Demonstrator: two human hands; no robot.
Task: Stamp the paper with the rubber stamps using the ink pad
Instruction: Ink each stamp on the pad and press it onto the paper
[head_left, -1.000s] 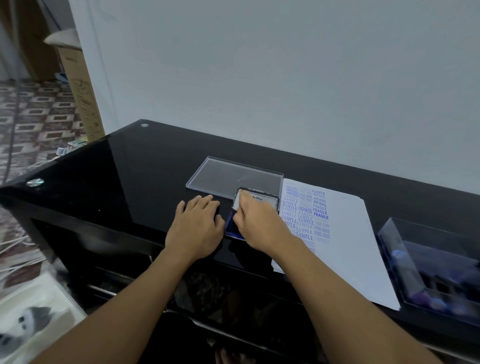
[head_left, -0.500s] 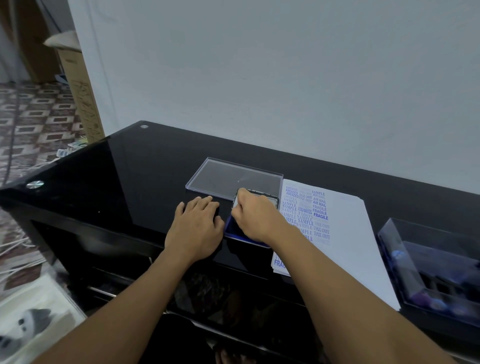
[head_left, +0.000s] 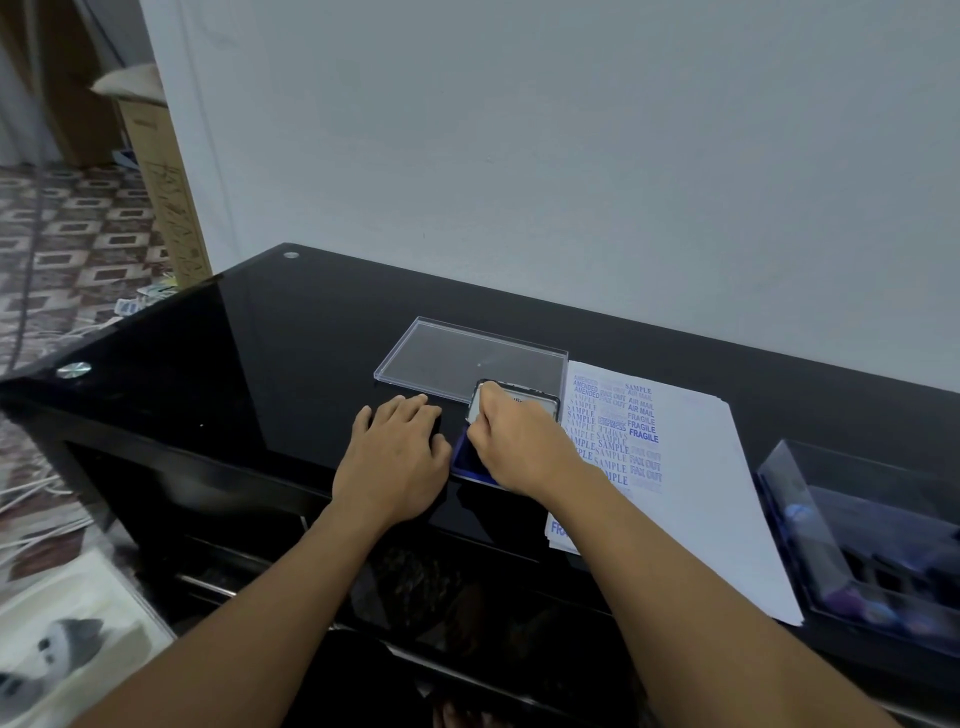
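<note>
Right grip (head_left: 514, 447) has edged farther across the blue ink pad (head_left: 464, 458), curled (whatever it holds is hidden); left grip (head_left: 397, 462) rests flat on the desk (head_left: 260, 374). Paper (head_left: 696, 499) already bears many imprints, so re-inking is probably underway.

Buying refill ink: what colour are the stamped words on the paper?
Blue, faint to dark; stamped words on the paper, head view.

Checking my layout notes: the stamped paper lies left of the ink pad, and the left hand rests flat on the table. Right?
No. The head view shows the stamped paper right of the ink pad; the left hand does rest flat on the table.
</note>
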